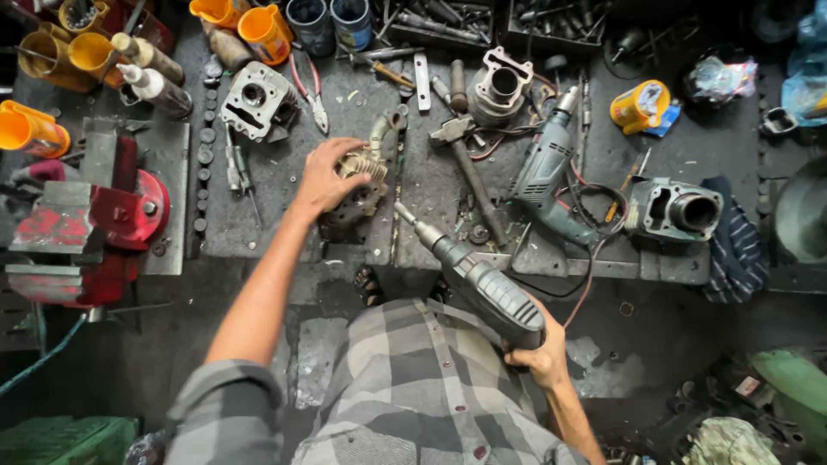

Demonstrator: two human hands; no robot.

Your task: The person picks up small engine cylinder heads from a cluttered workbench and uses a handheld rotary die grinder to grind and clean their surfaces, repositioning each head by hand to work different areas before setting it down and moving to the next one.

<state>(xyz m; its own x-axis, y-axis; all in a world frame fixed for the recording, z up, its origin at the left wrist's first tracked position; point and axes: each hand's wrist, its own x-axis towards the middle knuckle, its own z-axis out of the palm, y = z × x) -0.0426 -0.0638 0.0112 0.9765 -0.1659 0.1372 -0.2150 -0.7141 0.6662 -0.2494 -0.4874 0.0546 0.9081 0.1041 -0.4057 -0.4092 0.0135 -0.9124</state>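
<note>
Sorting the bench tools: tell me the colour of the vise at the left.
Red, with worn grey metal jaws; the vise shows in the head view.

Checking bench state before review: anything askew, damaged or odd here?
Nothing looks broken. The left hand presses a finned engine part on the bench; the right hand holds an electric drill near it. Oddities: a second drill lies on its side among loose tools, its cord tangled beside it.

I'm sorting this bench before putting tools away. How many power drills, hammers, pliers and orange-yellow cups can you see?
Power drills: 2, one in the right hand at, one lying on the bench
Hammers: 1
Pliers: 1
Orange-yellow cups: 6, first at
Total: 10
</note>
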